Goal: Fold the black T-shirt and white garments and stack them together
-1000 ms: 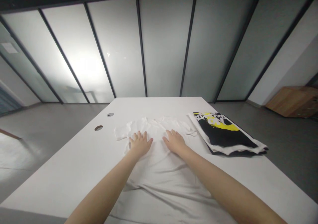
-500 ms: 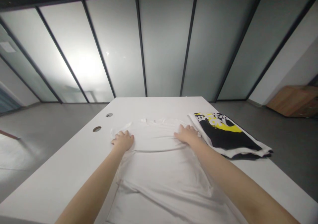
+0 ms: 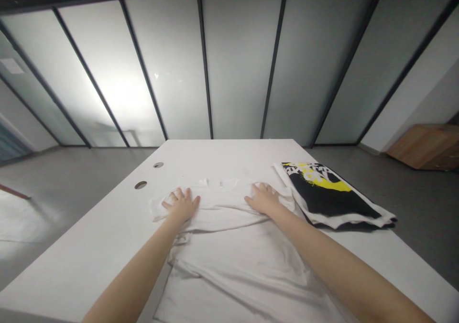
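Frosted glass panels in dark, straight frames line the back, and out from them comes a smooth, matte white worktop, its far edge short, its sides fanning wide toward us. Down to the hands now! Left hand palm down, fingers fanned apart, pressing on thin cloth; right hand likewise palm down, fingers a little apart and slightly curled, the two set well apart from each other. Under both lies a soft white short-sleeved T-shirt, along the middle of the worktop, rounded neckline toward the far edge, body running out of view at the near edge. Look at that fabric: a long loose fold sags in a curve just below the hands, and slanting creases ripple across the lower part.

And it has shifted since half a second ago! The neckline sits nearer to us, the fold has slid down and turned wavier, the left hand has spread its fingers, and both hands have come slightly inward.

Outward, just beside the shirt, a folded pile of black-and-white cloth with a yellow splash print reaches the right edge, just as before. Across, near the left edge toward the far left corner, two round holes pierce the board.
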{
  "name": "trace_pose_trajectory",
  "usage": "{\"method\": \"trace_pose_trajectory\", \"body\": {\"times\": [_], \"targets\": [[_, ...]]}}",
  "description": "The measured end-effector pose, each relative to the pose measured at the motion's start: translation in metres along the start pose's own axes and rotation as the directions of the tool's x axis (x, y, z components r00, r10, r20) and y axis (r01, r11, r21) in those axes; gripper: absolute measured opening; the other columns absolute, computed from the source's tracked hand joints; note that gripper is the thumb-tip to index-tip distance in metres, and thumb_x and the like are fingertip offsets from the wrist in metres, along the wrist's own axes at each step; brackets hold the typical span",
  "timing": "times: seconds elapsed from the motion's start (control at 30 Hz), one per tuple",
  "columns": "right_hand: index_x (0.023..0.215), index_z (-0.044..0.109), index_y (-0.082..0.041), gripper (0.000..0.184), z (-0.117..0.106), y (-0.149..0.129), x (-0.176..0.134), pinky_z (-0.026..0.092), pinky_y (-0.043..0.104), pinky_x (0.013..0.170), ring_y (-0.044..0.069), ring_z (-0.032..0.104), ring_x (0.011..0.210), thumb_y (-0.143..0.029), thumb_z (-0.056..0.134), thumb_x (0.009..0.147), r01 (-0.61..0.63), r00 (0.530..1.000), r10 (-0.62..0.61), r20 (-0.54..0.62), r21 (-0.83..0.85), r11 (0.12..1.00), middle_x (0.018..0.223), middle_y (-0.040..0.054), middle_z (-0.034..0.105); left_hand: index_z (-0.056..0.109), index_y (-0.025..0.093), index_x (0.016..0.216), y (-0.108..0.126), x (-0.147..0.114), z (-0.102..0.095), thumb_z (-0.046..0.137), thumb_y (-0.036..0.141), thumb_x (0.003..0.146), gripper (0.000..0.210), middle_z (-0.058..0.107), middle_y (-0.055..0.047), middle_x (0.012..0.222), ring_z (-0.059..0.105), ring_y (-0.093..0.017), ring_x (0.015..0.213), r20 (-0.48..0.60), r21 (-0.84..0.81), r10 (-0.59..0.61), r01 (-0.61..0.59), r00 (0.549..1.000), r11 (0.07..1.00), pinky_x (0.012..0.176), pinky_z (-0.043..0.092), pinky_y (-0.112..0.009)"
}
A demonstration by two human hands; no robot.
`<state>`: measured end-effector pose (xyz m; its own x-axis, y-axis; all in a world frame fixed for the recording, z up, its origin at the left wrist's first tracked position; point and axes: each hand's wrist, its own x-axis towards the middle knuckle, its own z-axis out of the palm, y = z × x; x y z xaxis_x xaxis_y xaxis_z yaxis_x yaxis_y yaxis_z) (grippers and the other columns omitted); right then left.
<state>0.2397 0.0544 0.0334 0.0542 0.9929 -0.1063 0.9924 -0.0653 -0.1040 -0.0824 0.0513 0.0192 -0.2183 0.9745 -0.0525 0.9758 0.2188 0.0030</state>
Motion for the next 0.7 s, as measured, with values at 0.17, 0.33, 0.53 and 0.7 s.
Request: {"method": "trace_pose_trajectory", "body": {"times": [0.17,0.33,0.53,0.7], "targets": [[0.168,0.03,-0.036,0.098,0.012,0.016,0.032,0.008,0.084,0.113,0.058,0.011,0.157,-0.09,0.044,0.088,-0.096,0.995,0.094,0.033,0.053,0.994,0.178,0.0182,0.011,0.04,0.025,0.164,-0.009,0.027,0.003,0.028,0.069,0.101,0.078,0.026,-0.021,0.175,0.021,-0.054,0.157,-0.042,-0.029,0.024,-0.026,0.999,0.999,0.114,0.02,-0.082],[0.169,0.028,-0.036,0.092,0.014,0.021,0.049,0.004,0.081,0.116,0.055,0.01,0.159,-0.087,0.036,0.093,-0.071,0.997,0.071,0.003,0.03,0.997,0.179,0.0164,0.013,0.044,0.028,0.161,-0.007,0.041,-0.001,0.033,0.065,0.101,0.071,0.032,-0.018,0.172,0.029,-0.049,0.154,-0.087,-0.016,0.098,-0.1,0.991,0.995,0.114,0.027,-0.076],[0.16,0.046,-0.026,0.069,-0.003,0.009,0.036,0.021,0.065,0.12,0.045,0.031,0.153,-0.064,0.047,0.102,0.013,0.991,-0.017,-0.134,-0.026,1.0,0.167,0.0221,0.036,0.059,0.02,0.145,0.007,0.03,-0.017,0.043,0.045,0.102,0.052,0.045,-0.021,0.162,0.039,-0.04,0.148,-0.211,0.043,0.178,-0.173,0.961,0.984,0.117,0.033,-0.058],[0.131,0.068,-0.022,0.036,-0.005,-0.023,-0.006,0.042,0.041,0.106,0.031,0.058,0.124,-0.038,0.05,0.104,0.285,0.948,-0.285,-0.139,-0.024,0.958,0.131,0.0172,0.064,0.065,0.018,0.133,0.037,-0.023,-0.021,0.043,0.051,0.104,0.05,0.063,-0.022,0.134,0.055,-0.039,0.129,-0.138,0.027,0.296,-0.296,0.945,0.955,0.103,0.047,-0.052]]}}
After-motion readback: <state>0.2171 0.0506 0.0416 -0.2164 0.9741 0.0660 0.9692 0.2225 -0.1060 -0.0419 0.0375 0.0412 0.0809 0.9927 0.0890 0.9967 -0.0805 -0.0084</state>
